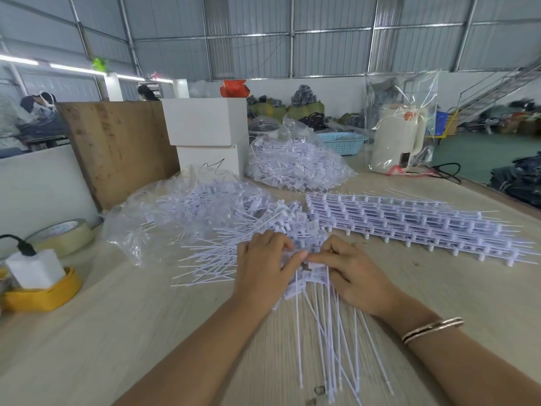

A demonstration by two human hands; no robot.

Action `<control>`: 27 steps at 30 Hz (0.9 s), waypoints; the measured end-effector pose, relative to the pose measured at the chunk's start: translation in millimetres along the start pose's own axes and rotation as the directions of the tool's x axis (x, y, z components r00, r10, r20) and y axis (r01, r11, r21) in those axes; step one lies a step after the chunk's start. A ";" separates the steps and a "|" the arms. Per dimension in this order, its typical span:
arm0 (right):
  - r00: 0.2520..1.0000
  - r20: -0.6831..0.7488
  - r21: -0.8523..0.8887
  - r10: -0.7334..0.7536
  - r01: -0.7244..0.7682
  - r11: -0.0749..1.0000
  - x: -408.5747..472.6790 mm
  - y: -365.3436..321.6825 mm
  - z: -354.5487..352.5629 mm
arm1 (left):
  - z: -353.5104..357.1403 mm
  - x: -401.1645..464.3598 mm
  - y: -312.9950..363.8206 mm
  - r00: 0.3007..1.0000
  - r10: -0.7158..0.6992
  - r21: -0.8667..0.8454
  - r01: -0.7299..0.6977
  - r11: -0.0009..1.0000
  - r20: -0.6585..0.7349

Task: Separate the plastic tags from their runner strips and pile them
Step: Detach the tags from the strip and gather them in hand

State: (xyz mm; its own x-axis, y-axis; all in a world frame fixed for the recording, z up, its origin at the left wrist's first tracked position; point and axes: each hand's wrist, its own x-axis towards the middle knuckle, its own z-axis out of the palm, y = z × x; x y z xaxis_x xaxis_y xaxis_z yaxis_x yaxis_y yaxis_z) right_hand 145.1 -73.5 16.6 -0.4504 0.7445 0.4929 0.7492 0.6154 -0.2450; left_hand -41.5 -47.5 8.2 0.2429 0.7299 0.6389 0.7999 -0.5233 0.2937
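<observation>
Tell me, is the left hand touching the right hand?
Touching. The head view shows the left hand's fingertip meeting the right hand's fingertip over the strip of tags they hold.

hands point(263, 268) point(351, 273) side by side on a tag strip point(304, 276) at table point(117, 332) centre | loose tags pile point(222, 230) left behind them | stacked runner strips point(409, 224) right | bagged tags point(295, 165) behind | tape roll point(63, 235) far left | kettle point(395, 139) back right
</observation>
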 end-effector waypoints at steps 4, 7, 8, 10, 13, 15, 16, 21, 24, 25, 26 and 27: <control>0.997 -0.021 -0.081 0.073 -0.074 0.994 0.1 -3.7 -4.4 | -10.2 2.7 3.1 0.999 -0.041 0.039 0.042 0.998 -0.028; 0.955 -0.213 -0.018 0.204 -0.213 0.977 1.5 -5.3 -22.9 | -29.7 1.0 3.4 0.992 -0.117 0.037 0.115 0.993 0.052; 0.944 -0.208 -0.054 0.256 -0.272 0.961 0.2 -6.0 -30.7 | -35.6 -0.3 5.0 0.975 -0.166 0.111 0.151 0.982 0.146; 0.908 -0.007 -0.272 0.418 -0.404 0.873 -5.8 -4.0 -44.8 | -42.4 -3.2 11.4 0.913 -0.241 0.278 0.150 0.949 0.329; 0.677 0.367 -0.452 0.638 -0.470 0.758 -17.4 -8.8 -53.6 | -41.8 -9.4 23.9 0.852 -0.216 0.362 0.034 0.932 0.476; 0.620 0.497 -0.335 0.608 -0.509 0.793 -18.4 -15.8 -48.1 | -39.0 -12.7 29.1 0.840 -0.183 0.331 0.004 0.943 0.510; 0.629 0.537 -0.264 0.562 -0.507 0.820 -16.8 -20.3 -44.7 | -37.6 -13.7 30.4 0.838 -0.179 0.318 0.007 0.948 0.516; 0.693 0.617 0.053 0.374 -0.510 0.858 -8.3 -38.0 -29.3 | -29.4 -19.0 33.1 0.850 -0.169 0.256 0.042 0.966 0.499; 0.731 0.595 0.140 0.333 -0.503 0.853 -10.0 -37.9 -21.9 | -27.3 -18.2 29.3 0.852 -0.146 0.232 0.030 0.972 0.503; 0.735 0.594 0.174 0.328 -0.515 0.839 -9.7 -37.0 -20.4 | -27.7 -17.3 27.0 0.845 -0.144 0.227 0.027 0.974 0.516; 0.735 0.596 0.212 0.324 -0.533 0.819 -8.9 -36.5 -19.8 | -28.5 -16.4 24.8 0.833 -0.144 0.222 0.026 0.975 0.534; 0.734 0.599 0.247 0.320 -0.549 0.798 -8.0 -35.5 -19.4 | -29.5 -15.8 23.5 0.819 -0.147 0.219 0.027 0.975 0.555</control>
State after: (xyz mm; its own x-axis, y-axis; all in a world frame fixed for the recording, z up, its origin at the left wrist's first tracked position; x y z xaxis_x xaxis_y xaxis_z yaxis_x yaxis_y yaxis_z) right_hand 131.4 -106.4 37.5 -0.3817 0.8987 -0.2162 0.7255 0.1464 -0.6724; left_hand -42.7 -84.2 26.1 0.3859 0.9186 0.0852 0.9068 -0.3947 0.1480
